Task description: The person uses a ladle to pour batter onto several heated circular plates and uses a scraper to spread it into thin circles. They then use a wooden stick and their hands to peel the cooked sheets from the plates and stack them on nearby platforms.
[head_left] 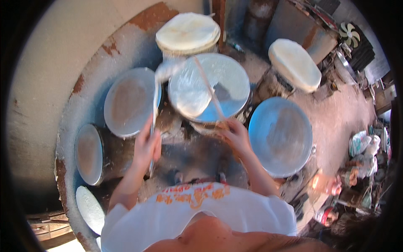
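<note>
My left hand (pixel 148 143) grips a long thin tool (pixel 155 101) with pale stuff, blurred, at its upper end. My right hand (pixel 231 134) holds a thin wooden stick (pixel 210 88) slanting over the middle round griddle (pixel 233 71). A pale, wet layer (pixel 191 96) covers much of that griddle, uneven at the lower right, where the surface shows. A bare grey griddle (pixel 130 101) lies left of the tool, and a bluish one (pixel 280 136) sits right of my right hand.
Stacks of pale round sheets (pixel 187 31) (pixel 294 63) stand behind. A smaller griddle (pixel 88 155) and white disc (pixel 88 208) line the left, inside a curved rusty wall (pixel 73 117). A fan (pixel 349 33), bags (pixel 363 147) and clutter fill the right.
</note>
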